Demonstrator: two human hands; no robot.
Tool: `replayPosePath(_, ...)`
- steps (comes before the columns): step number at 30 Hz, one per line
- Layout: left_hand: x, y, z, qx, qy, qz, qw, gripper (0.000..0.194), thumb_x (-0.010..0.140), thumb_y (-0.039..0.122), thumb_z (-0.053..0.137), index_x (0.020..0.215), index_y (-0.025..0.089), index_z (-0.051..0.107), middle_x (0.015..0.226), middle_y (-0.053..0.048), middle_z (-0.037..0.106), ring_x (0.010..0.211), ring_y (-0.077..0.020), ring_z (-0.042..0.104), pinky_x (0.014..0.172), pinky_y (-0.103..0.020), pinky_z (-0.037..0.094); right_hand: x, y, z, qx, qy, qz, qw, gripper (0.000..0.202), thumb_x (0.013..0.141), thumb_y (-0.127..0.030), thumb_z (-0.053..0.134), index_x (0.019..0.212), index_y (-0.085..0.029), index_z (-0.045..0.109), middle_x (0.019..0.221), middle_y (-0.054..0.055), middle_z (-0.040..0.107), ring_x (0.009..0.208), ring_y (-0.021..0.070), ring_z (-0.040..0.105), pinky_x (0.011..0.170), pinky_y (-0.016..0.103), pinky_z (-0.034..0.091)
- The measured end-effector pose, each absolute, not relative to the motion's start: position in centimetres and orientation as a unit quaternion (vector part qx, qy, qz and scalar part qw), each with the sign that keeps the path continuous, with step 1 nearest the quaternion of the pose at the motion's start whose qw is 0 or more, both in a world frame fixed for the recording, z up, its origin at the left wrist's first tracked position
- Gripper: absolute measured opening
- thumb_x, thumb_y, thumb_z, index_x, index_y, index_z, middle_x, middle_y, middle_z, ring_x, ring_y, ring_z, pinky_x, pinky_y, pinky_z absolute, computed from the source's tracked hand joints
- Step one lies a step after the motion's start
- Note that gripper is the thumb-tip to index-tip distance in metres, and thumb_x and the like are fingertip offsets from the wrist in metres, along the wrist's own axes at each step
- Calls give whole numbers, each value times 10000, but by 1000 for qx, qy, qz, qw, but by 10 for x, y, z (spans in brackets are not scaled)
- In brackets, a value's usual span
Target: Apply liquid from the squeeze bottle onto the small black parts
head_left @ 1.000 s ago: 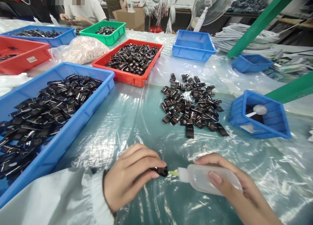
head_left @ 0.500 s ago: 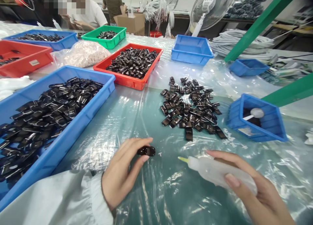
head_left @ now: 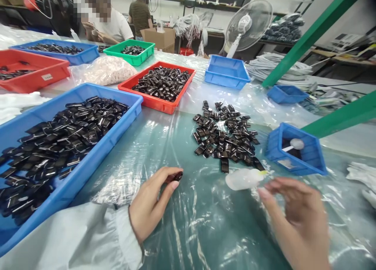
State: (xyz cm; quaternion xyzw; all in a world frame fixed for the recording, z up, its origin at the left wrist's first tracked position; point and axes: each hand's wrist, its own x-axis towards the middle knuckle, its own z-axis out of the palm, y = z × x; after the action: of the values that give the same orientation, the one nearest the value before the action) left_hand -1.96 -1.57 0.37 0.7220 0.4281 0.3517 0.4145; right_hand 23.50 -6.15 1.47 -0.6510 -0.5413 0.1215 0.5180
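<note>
My left hand (head_left: 149,207) pinches a small glossy black part (head_left: 177,177) between thumb and fingertips, low over the plastic-covered table (head_left: 188,231). A translucent squeeze bottle (head_left: 242,179) lies on the table with its yellow nozzle pointing right. My right hand (head_left: 296,215) is blurred, just right of the bottle, with its fingers spread near the nozzle and nothing in its grip. A loose pile of black parts (head_left: 225,135) lies beyond both hands.
A large blue tray (head_left: 73,188) full of black parts fills the left. A red tray (head_left: 157,101) of parts, empty blue trays (head_left: 226,72) and a small blue bin (head_left: 295,160) stand further back. A fan (head_left: 246,25) and seated people are at the far side.
My hands drew apart. The right hand set the bottle down, its nozzle now turned to the right, and let go. The left hand kept the black part and pulled it back left.
</note>
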Motion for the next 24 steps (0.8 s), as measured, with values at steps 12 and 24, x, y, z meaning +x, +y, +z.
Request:
replayPosePath(12, -17, -16, 7, 759, 368, 365, 394, 228, 940, 152, 434, 1146, 226, 498, 1087, -59, 555, 1034, -187, 526, 888, -317, 424, 170, -40, 9, -544, -766, 219, 263, 255, 907, -156, 385, 923, -185, 637, 905, 126, 576, 804, 293, 567, 632, 436, 450)
replayPosePath(24, -18, -22, 3, 835, 310, 371, 263, 241, 969, 177, 384, 1183, 183, 496, 1078, -92, 571, 977, -186, 553, 827, -315, 488, 165, -47, 39, -520, -438, 628, 378, 149, 751, -305, 706, 715, -196, 610, 624, -24, 656, 574, 90, 604, 578, 197, 501)
